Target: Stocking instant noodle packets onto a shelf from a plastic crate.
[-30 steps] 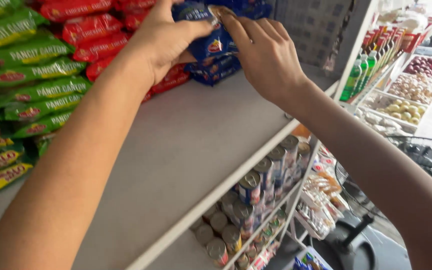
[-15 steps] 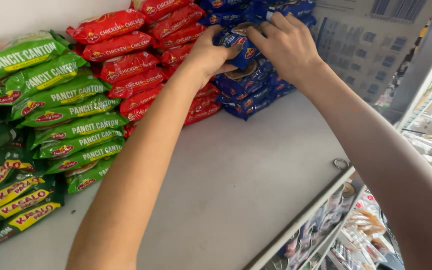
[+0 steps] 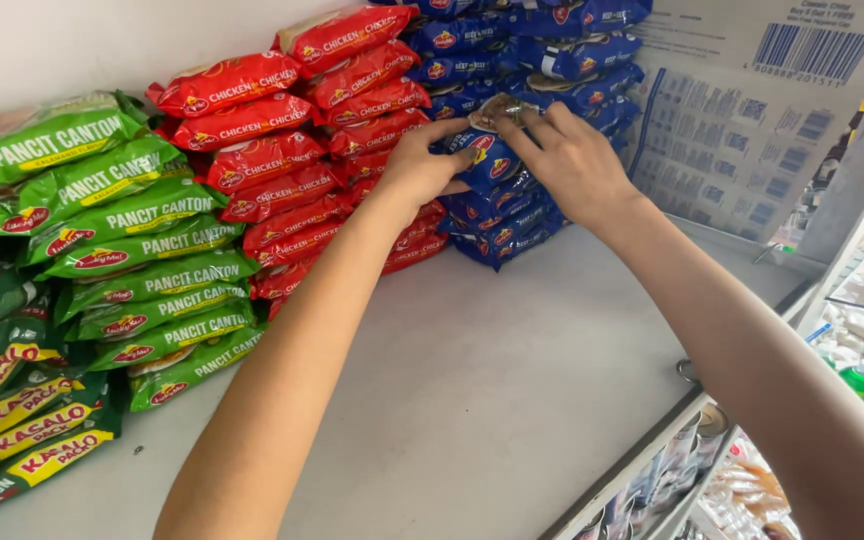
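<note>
Shelf, far side | left hand (image 3: 417, 165) and right hand (image 3: 572, 160) both pinch a blue noodle packet (image 3: 487, 150) against the blue stack (image 3: 512, 215), right of the red packets (image 3: 282, 150) | light, crinkly, likely brittle inside; best held by its edges.

Shelf (image 3: 512, 370): carrying three noodle-packet stacks along the wall.
Left stack (image 3: 122, 240): sitting leftmost.
Middle stack (image 3: 292, 150): leaning between the others.
Right stack (image 3: 522, 60): standing beside a carton (image 3: 752, 120) on its right.
Hands: left hand (image 3: 417, 165) and right hand (image 3: 572, 160) meeting at the right stack's front packet (image 3: 487, 150).
</note>
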